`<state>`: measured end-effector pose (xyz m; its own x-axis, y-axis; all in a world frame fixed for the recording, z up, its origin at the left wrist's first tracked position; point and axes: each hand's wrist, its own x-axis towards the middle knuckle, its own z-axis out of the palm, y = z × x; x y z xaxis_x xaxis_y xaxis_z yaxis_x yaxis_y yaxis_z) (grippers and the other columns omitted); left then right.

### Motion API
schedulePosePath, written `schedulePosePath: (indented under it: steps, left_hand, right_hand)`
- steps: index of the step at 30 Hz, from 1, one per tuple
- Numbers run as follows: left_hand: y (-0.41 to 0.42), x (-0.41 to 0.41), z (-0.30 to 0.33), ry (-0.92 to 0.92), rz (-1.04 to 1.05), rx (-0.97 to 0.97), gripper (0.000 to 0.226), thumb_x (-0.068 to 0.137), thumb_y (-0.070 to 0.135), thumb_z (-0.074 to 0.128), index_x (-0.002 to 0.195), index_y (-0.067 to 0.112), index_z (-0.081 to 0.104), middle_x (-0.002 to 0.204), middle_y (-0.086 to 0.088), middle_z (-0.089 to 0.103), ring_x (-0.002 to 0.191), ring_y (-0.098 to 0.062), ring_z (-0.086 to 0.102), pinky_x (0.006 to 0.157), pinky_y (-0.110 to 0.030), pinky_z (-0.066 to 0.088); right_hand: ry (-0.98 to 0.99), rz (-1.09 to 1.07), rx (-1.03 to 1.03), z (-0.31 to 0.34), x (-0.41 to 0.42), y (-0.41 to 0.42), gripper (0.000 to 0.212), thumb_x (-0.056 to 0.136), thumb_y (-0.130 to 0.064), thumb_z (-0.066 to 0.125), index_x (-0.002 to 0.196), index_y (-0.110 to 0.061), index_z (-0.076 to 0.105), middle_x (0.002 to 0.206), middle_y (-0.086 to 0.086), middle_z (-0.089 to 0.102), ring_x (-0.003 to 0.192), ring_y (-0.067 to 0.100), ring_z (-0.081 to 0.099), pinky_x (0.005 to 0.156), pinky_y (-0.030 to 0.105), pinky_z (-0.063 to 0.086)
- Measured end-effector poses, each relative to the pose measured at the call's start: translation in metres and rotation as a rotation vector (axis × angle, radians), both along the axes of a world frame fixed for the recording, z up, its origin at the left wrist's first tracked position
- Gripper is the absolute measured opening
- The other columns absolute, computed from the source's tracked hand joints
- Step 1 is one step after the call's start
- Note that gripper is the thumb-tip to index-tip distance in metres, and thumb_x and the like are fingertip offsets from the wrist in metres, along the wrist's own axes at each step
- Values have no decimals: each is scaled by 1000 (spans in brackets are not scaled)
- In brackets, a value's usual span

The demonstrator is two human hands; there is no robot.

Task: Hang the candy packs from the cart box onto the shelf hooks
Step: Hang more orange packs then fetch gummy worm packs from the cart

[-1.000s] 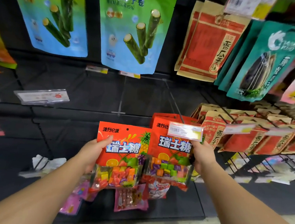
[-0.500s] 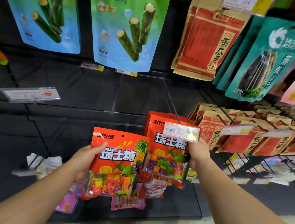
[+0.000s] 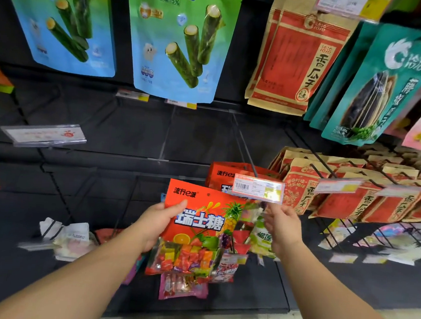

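Observation:
My left hand [image 3: 155, 224] grips an orange candy pack [image 3: 199, 224] by its left edge, thumb on the front, and holds it upright in front of the shelf. Just behind and above it, more orange candy packs [image 3: 224, 175] hang on a black hook [image 3: 245, 147] that ends in a price tag [image 3: 257, 188]. My right hand [image 3: 283, 228] is right of the held pack, under the price tag. Its fingers point up toward the tag's lower edge and hold nothing that I can see. The cart box is out of view.
Blue-green seaweed roll bags [image 3: 181, 38] hang above, with red sunflower seed packs [image 3: 295, 62] and teal packs [image 3: 384, 87] to the right. More seed packs [image 3: 353, 193] fill hooks at right. Bare hooks with a tag [image 3: 42, 134] stand at left. Small packs [image 3: 182, 283] hang below.
My right hand has let go of the hanging pack and risen to just under the price tag. My left hand has carried its pack to the right, in front of the hanging ones.

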<state>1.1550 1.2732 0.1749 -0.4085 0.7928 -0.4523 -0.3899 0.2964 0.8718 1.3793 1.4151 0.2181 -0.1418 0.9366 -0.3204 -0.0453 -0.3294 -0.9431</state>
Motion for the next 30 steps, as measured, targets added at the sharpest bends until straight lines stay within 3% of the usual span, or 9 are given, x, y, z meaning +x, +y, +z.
schedulePosePath:
  steps: [3,5,7,11,16,19,24,28,30]
  left_hand:
    - [18,21,13,-13,-30,14,36,93,32,66,120,8,67,101,-15,77,86,-28,75,73,-35,62]
    - [30,34,21,-26,-54,24,33,95,32,65,119,8,67,104,-16,77,82,-24,75,62,-30,61]
    - [41,44,25,9,-86,31,35,94,34,66,121,11,67,108,-12,76,90,-24,75,64,-28,60]
    - [59,52,36,64,-35,70,33,91,29,71,118,10,70,106,-10,77,79,-17,74,56,-24,58]
    - [75,55,54,118,18,61,25,86,32,77,99,10,74,84,-6,77,57,-9,71,43,-18,50]
    - [83,57,57,211,37,9,27,84,38,79,96,14,74,90,-7,78,66,-12,72,46,-20,52]
    - [94,52,58,264,97,-37,32,81,44,80,92,15,72,89,-7,78,80,-24,75,75,-39,62]
    - [99,49,55,338,101,-60,35,77,49,81,86,16,74,82,-3,78,74,-22,75,77,-43,63]
    - [99,47,54,368,99,-70,37,76,51,81,85,16,73,79,-2,77,73,-22,76,77,-45,63]
  right_hand:
    - [100,325,-168,-4,7,-5,11,101,-32,52,101,-23,57,85,-2,64,83,13,60,90,33,46]
    - [70,343,-123,-2,8,-4,15,99,-28,55,111,-21,62,93,-3,74,90,13,65,89,32,46]
    - [41,299,-49,2,9,2,22,96,-22,61,115,-14,66,96,-1,77,92,16,69,83,33,49]
    - [20,223,24,12,12,14,39,85,-25,73,119,-9,65,103,8,77,103,26,71,99,44,50]
    - [-2,174,48,11,11,23,15,88,-24,73,96,-12,68,90,7,78,82,21,75,64,29,56]
    - [-54,155,48,10,8,29,19,89,-25,72,101,-10,69,95,9,77,86,22,74,76,35,57]
    - [-110,136,42,10,0,35,52,83,-33,77,125,-6,63,108,7,75,107,27,68,98,45,52]
    - [-145,125,30,11,-3,34,24,91,-20,70,110,-5,70,91,5,76,85,19,71,67,29,54]
    - [-152,121,29,9,-2,35,21,91,-20,70,107,-7,71,84,0,77,82,16,71,65,27,52]
